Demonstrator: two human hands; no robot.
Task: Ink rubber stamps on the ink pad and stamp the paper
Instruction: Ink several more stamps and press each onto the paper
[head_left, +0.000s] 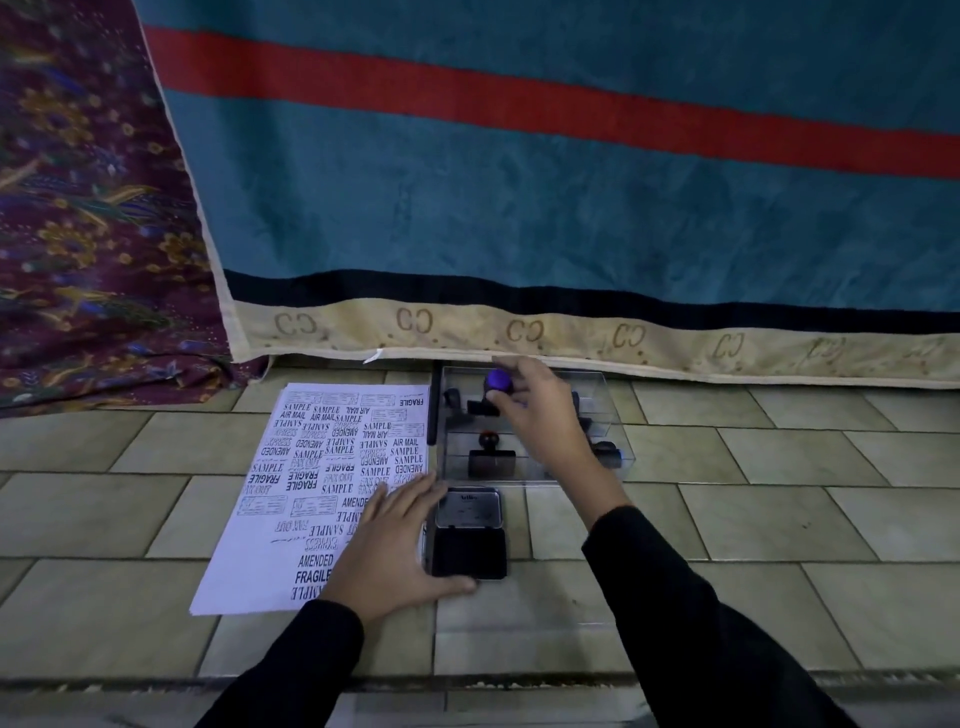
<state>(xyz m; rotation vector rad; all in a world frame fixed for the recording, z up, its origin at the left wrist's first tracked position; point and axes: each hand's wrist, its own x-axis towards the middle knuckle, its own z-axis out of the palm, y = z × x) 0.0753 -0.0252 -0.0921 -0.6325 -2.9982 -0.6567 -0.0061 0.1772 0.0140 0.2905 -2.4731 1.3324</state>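
Note:
A white paper (291, 493) covered with many black stamp prints lies on the tiled floor. My left hand (395, 551) rests flat on its lower right corner, fingers spread, thumb beside the open black ink pad (469, 551). My right hand (540, 410) reaches into a clear plastic tray (621, 452) and grips a purple-knobbed stamp (497, 382) at the tray's far left. A red-knobbed stamp (490, 453) stands in the tray's near row.
More dark stamps lie in the tray, one at its right edge (607, 451). A black pen-like stick (434, 410) lies between paper and tray. A teal cloth with a red stripe (519, 208) hangs behind; patterned maroon fabric (88, 234) is at left.

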